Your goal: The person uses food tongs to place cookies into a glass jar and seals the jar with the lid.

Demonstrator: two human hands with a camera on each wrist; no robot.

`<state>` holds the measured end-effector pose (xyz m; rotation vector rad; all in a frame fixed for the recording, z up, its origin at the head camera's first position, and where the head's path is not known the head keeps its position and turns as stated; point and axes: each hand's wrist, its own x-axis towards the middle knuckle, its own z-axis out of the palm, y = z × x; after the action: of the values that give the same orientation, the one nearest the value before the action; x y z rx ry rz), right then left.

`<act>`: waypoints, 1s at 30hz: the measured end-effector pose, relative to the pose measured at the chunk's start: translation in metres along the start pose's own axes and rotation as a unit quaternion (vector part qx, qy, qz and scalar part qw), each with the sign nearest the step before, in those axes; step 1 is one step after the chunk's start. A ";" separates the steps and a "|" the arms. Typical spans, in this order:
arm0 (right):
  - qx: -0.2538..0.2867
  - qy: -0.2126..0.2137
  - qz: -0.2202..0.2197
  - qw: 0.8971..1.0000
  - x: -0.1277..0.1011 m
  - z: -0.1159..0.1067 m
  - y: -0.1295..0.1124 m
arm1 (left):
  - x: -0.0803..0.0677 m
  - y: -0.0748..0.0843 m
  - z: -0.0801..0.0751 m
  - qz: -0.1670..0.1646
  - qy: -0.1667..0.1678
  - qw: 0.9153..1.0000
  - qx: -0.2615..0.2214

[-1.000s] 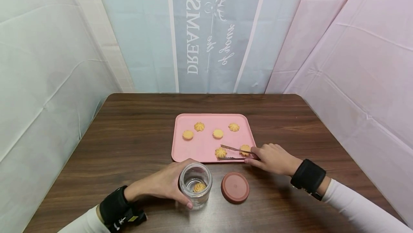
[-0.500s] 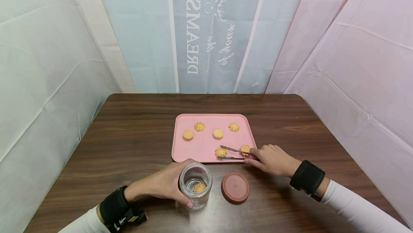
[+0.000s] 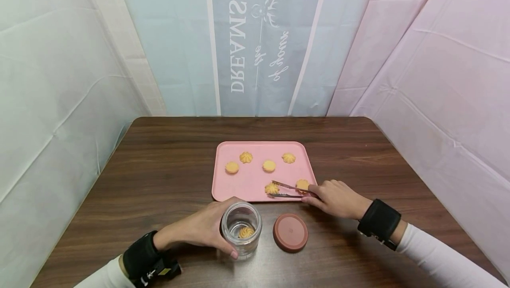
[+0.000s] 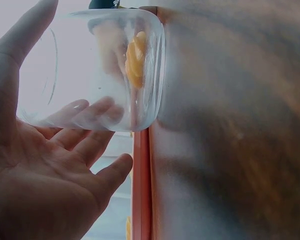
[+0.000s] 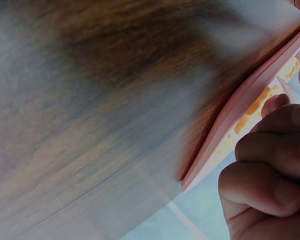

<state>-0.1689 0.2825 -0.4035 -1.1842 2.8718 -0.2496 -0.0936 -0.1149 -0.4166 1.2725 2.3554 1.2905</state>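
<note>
A pink tray [image 3: 255, 179] carries golden-yellow cookies [image 3: 245, 157] on the dark brown wood-grain tabletop [image 3: 167, 168]. The jar [image 3: 241, 229] is clear glass, its lid [image 3: 290, 232] dusty reddish-brown, the tongs [image 3: 288, 190] silvery.

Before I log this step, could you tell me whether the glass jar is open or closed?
Open. The glass jar has no lid on; its brown lid lies on the table beside it, and one cookie shows inside.
</note>
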 end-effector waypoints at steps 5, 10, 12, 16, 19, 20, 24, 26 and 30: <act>-0.002 0.003 -0.002 1.000 -0.001 0.001 0.000 | 0.000 0.001 0.000 -0.004 0.000 1.000 -0.002; -0.001 0.005 -0.004 1.000 -0.002 0.001 0.000 | 0.000 0.001 0.000 -0.001 0.001 1.000 0.002; 0.000 0.005 -0.004 1.000 -0.002 0.001 0.001 | 0.000 0.000 0.000 0.000 0.001 1.000 0.001; 0.000 0.002 -0.001 1.000 -0.003 0.001 0.001 | 0.001 0.000 0.000 0.002 -0.001 1.000 0.000; 0.001 0.001 -0.001 1.000 -0.003 0.000 0.001 | 0.001 0.000 -0.001 0.002 0.000 1.000 0.001; 0.001 0.001 -0.002 1.000 -0.003 0.000 0.001 | 0.001 0.000 -0.001 0.001 -0.001 1.000 0.001; 0.002 0.006 -0.005 1.000 -0.003 0.000 0.000 | 0.001 0.001 0.000 -0.002 0.000 1.000 0.002; 0.003 0.007 -0.006 1.000 -0.003 0.000 0.000 | 0.001 0.001 0.000 -0.002 0.000 1.000 0.001; 0.009 0.007 -0.007 1.000 -0.003 -0.001 0.000 | 0.001 0.001 0.000 -0.004 -0.001 1.000 -0.002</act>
<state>-0.1672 0.2844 -0.4027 -1.2042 2.8693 -0.2839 -0.0934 -0.1143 -0.4157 1.2626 2.3523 1.2896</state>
